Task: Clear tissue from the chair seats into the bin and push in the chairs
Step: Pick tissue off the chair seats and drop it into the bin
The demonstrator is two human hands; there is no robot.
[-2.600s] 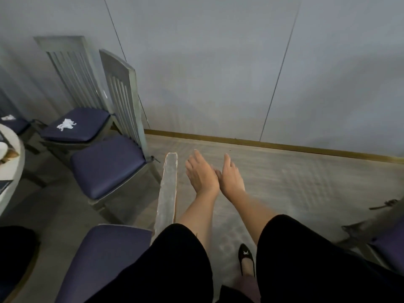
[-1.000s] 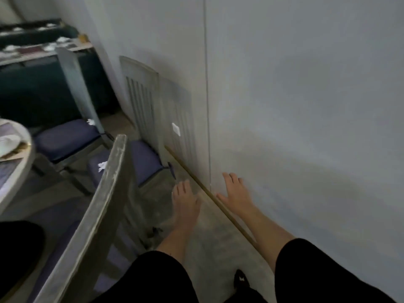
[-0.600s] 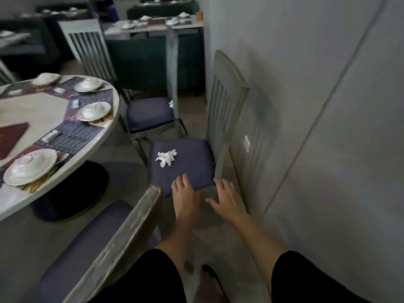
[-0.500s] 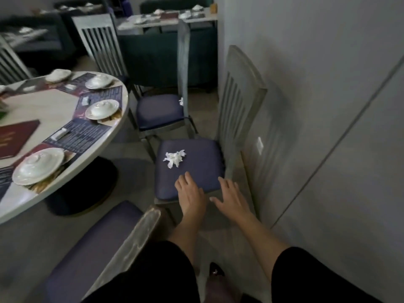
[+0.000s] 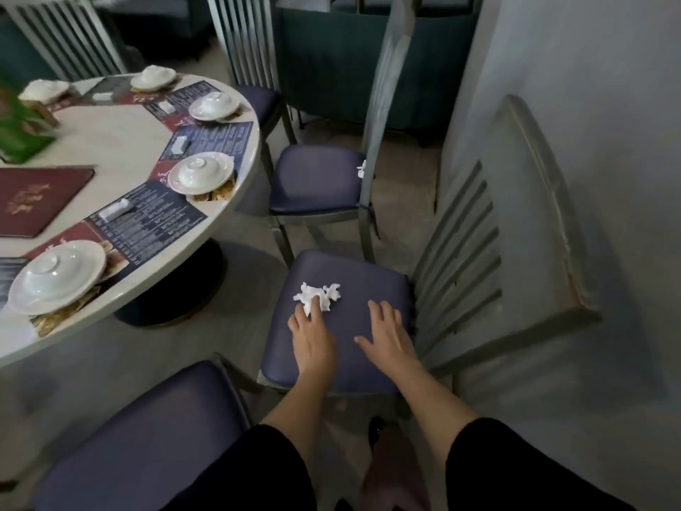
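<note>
The left hand [image 5: 313,337] reaches over a purple chair seat [image 5: 353,359], fingers spread and not yet closed, its fingertips touching the near edge of a crumpled white tissue [image 5: 320,293]. Just to the right of that hand, the right hand [image 5: 387,335] lies flat and open on the same cushion, holding nothing. Beyond the tissue stands a second chair [image 5: 315,178], with another scrap of tissue [image 5: 362,168] at its back edge. A round set table [image 5: 121,142] lies to the left. To lift cleanly, the fingers should likely curl over the whole wad, pinching from both sides so no shreds stay behind. No bin is visible.
</note>
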